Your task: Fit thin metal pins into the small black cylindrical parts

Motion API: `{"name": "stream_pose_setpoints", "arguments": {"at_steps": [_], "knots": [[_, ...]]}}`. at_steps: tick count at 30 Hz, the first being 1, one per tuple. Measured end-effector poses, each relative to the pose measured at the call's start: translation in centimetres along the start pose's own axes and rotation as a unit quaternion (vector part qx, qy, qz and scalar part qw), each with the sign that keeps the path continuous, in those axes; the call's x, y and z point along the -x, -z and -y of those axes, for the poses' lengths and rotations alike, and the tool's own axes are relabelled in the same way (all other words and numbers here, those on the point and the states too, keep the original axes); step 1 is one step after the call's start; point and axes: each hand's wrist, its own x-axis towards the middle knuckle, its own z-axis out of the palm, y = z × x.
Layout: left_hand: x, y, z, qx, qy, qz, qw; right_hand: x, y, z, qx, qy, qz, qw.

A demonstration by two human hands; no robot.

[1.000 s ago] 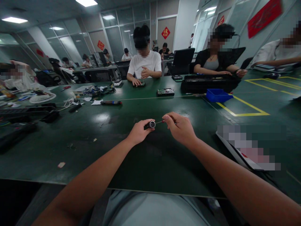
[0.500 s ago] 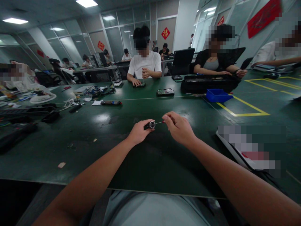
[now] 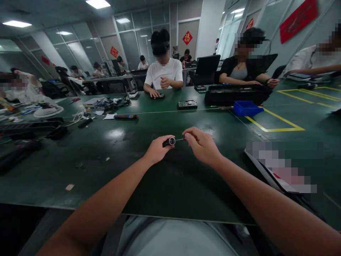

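Observation:
My left hand (image 3: 155,150) is closed round a dark cylindrical part (image 3: 172,141) with a silver ring at its round end, which faces me. The rest of that part is hidden in the palm. From the right, my right hand (image 3: 204,146) pinches a screwdriver (image 3: 180,139) with a thin metal shaft and a bit of red by the fingers. The shaft lies nearly level, its tip at the ringed end of the part. Whether the tip is inside or only touching, I cannot tell. Both hands are above the green table (image 3: 170,192).
Across the table a person (image 3: 164,73) handles a small dark device. A circuit-board unit (image 3: 187,104), a blue tray (image 3: 247,108) and a long black case (image 3: 237,95) lie ahead. Papers (image 3: 277,170) are at right; a pen-like tool (image 3: 126,116) and tangled cables (image 3: 112,102) are at left.
My right hand's fingers have shifted on the screwdriver, the index finger now reaching a little further left and looser. My left hand stays nearly in place with the cylindrical part.

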Motion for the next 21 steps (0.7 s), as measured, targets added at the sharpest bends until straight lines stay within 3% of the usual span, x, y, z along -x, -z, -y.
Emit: {"name": "stream_pose_setpoints", "arguments": {"at_steps": [21], "knots": [[0.03,-0.04,0.00,-0.005,0.003,0.001,1.000,-0.01,-0.20,-0.02,-0.011,-0.015,0.001,1.000]]}}
